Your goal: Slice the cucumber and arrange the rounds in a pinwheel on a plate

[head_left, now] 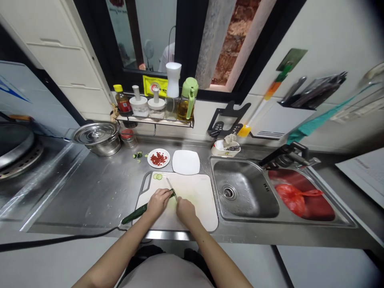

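Head view, left hand (159, 202): gripping the cucumber (134, 214), fingers bending over it near its cut end.
Right hand (186, 212): closing around the knife (169, 185), its handle hiding inside the fist.
Blade: pointing up and to the left, crossing at the cucumber's right end, just beside the left fingertips.
Cucumber: lying aslant under the left hand, its far end poking past the board's left edge.
Board (198, 220): resting on the steel counter (87, 192), bearing both hands' work.
Slices (157, 176): lying together near the board's upper left corner.
Round plate (149, 160): holding chopped red bits (159, 159), standing behind the board.
Square plate (186, 162): sitting just right of the round one.
Green scraps (138, 155): lying on the counter near a red-lidded jar (128, 139).
Pot (103, 146): standing lidded at the back left.
Sink (249, 192): opening right of the board, a red bag (291, 198) lying in its second basin.
Shelf (156, 121): carrying bottles and jars below the window.
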Motion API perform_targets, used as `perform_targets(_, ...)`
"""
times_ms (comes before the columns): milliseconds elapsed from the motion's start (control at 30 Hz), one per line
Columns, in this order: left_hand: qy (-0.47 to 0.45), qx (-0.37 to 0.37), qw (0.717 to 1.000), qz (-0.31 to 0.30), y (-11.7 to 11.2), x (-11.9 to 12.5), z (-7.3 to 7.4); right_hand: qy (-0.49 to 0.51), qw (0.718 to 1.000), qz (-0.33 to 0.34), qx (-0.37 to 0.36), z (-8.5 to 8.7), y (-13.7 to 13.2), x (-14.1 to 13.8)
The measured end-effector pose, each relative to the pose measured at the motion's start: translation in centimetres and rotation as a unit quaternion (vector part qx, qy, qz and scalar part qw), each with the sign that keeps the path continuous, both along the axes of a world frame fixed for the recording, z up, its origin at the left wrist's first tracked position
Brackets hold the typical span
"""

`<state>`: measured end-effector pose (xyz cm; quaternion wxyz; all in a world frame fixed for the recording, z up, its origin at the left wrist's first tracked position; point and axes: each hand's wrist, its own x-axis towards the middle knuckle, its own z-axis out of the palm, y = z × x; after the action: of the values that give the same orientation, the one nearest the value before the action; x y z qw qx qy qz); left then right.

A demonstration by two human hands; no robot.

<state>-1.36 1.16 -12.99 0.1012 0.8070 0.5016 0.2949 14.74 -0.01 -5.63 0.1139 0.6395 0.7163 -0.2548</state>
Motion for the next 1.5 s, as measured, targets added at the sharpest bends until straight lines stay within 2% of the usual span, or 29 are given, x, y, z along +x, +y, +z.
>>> perform_targets(500, -0.017, 0.009, 1.0, 0.003, -0.1, 0.3, -0.4, -0.013, 1.0, -0.019, -0.001, 0.1, -1.9, 1.2)
perform_targets(867, -0.005, 0.011, 1.0, -0.005, -0.1, 0.2, -0.9, 0.005, 1.0, -0.017, 0.009, 0.5, -0.1, 0.3)
perform_targets(1267, -0.017, 0.006, 1.0, 0.005, -0.1, 0.3, -0.7, -0.012, 1.0, -0.022, -0.001, 0.2, -1.6, 1.3)
perform_targets(1500, -0.011, 0.011, 1.0, 0.006, -0.1, 0.3, -0.5, 0.003, 1.0, -0.022, 0.003, 0.8, -0.1, 0.3)
